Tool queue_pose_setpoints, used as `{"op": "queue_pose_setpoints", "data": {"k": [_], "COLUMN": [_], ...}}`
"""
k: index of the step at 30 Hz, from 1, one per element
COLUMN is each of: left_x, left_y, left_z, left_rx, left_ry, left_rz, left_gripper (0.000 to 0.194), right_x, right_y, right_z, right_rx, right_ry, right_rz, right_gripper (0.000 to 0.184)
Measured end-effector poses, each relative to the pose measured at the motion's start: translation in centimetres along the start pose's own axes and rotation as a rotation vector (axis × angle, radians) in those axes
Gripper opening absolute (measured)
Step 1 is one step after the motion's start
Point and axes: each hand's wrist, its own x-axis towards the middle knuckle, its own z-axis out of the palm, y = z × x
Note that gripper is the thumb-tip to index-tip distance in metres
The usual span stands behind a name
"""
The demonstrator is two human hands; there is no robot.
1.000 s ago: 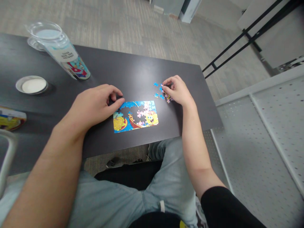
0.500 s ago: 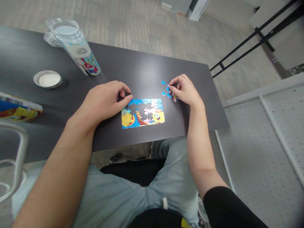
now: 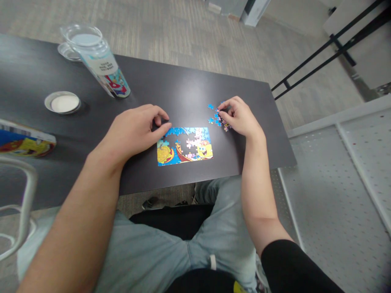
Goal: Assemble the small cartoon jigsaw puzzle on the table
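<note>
A partly assembled jigsaw puzzle (image 3: pixel 203 150) with a cartoon picture lies flat near the table's front edge; dark table shows through a gap in its middle. My left hand (image 3: pixel 137 126) rests at its upper left corner, thumb beside the edge and index finger apart from it, holding nothing. To the right of the puzzle is a small heap of loose puzzle pieces (image 3: pixel 217 116), mostly blue and pink. My right hand (image 3: pixel 238 116) is over the heap, thumb and index finger pinched at a small piece; the hand covers part of the heap.
A clear cylindrical container (image 3: pixel 104 65) with a printed label stands at the back left of the dark table (image 3: pixel 171 89). A round lid (image 3: pixel 62 102) lies nearer, and a printed canister (image 3: pixel 26 140) is at the left edge. A white tubular frame (image 3: pixel 26 203) stands at lower left.
Almost nothing differs. The right fingers have shifted very slightly among the loose pieces; the left hand and the puzzle stay as they were.
</note>
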Motion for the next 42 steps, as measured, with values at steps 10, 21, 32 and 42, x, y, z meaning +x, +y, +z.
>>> {"op": "queue_pose_setpoints", "data": {"k": [10, 21, 32, 42], "left_x": [0.0, 0.0, 0.0, 0.0], "left_y": [-0.2, 0.2, 0.3, 0.4], "left_z": [0.0, -0.2, -0.4, -0.4], "left_rx": [0.003, -0.010, -0.016, -0.008], "left_ry": [-0.010, -0.019, -0.024, -0.034], "left_rz": [-0.009, -0.030, -0.030, -0.043], "left_gripper": [0.047, 0.042, 0.048, 0.043], "right_x": [-0.2, 0.0, 0.0, 0.0], "right_y": [-0.2, -1.4, -1.5, -1.5], "right_z": [-0.4, -0.6, -0.6, -0.7], "right_rx": [0.022, 0.028, 0.050, 0.073], "right_ry": [-0.052, -0.061, -0.069, -0.072], "right_rz": [0.015, 0.034, 0.053, 0.031], "right_gripper": [0.026, 0.016, 0.017, 0.014]}}
